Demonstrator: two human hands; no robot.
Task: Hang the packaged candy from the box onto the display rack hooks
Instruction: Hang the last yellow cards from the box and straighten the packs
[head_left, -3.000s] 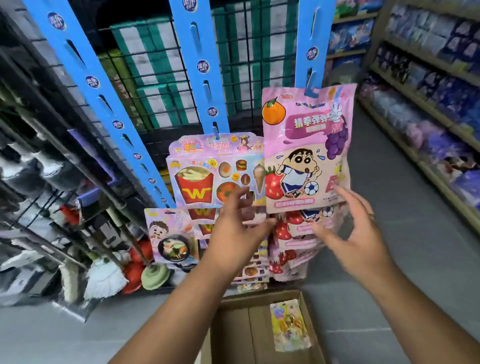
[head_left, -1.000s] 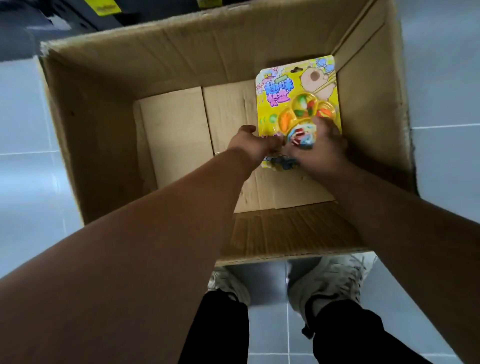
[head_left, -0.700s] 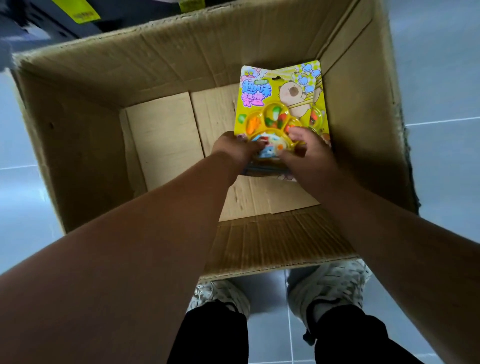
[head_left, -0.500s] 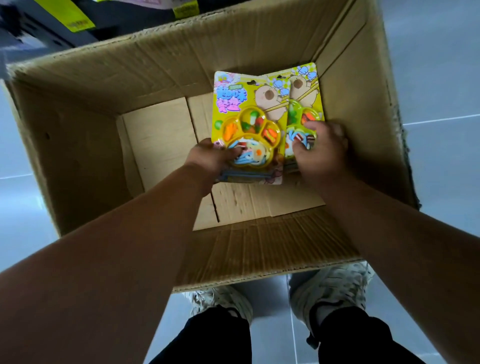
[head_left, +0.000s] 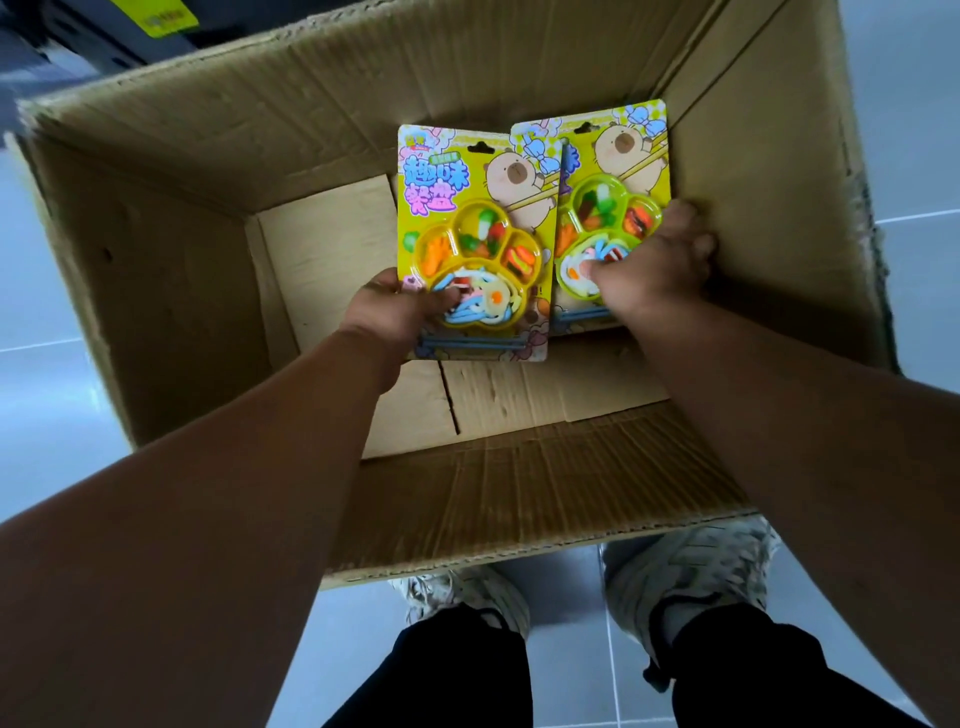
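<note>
Two bare hands reach down into an open cardboard box (head_left: 208, 130) on a grey tiled floor (head_left: 57, 415), each closed on a yellow packaged candy card. The left hand (head_left: 395, 312) grips the near left corner of the left candy pack (head_left: 441, 187), its thumb curled over the front against the paw-shaped blister tray; the fingers behind the card are hidden. The right hand (head_left: 654, 265) clamps the right candy pack (head_left: 618, 161) low on its right side, thumb pressed on the clear blister and fingers wrapped round the card's right edge. Both packs face up with their hang-holes toward the far wall of the box, in the box's right half, the right one close to the right wall. The left pack overlaps the left edge of the right one. Whether either card touches the box floor cannot be told. At the near rim of the box stand the person's pale sneakers (head_left: 691, 566) and dark trouser legs (head_left: 457, 680).
</note>
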